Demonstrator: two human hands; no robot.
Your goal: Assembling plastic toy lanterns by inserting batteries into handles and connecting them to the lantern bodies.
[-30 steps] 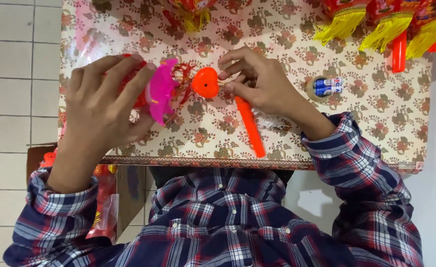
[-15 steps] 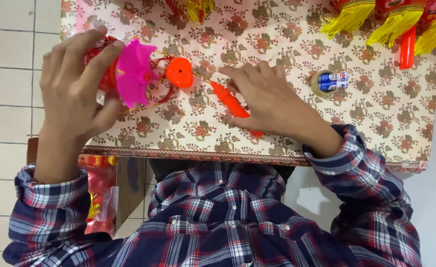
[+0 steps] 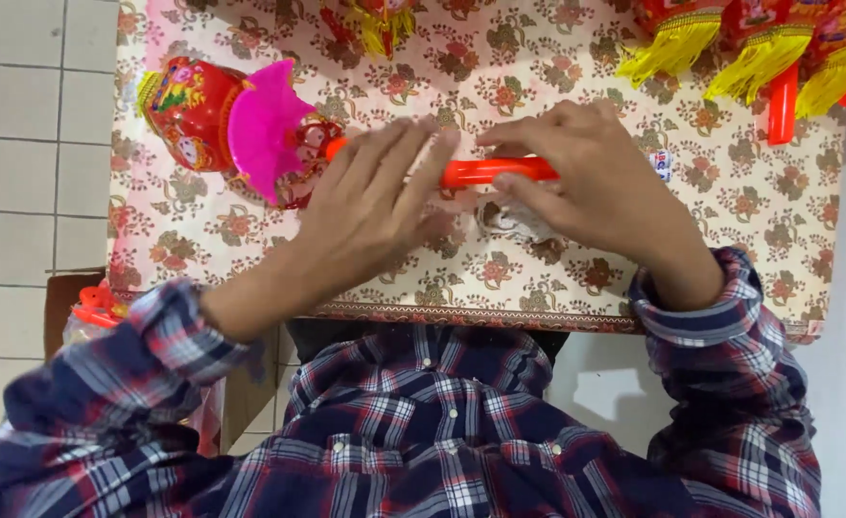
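**Both hands on the orange stick**

The right hand [image 3: 596, 187] pinches the orange plastic stick [image 3: 495, 173] between thumb and fingers at centre frame. The left hand [image 3: 375, 206] lies over the stick's other end with fingers stretched out flat; whether it grips cannot be told. The stick lies level above the flowered tablecloth [image 3: 730, 206]. Its left end meets the red lantern toy [image 3: 193, 110] with a pink frill [image 3: 265, 125], resting at upper left. Yellow-fringed red lanterns [image 3: 759, 43] sit at upper right, beside another orange stick [image 3: 783, 105].
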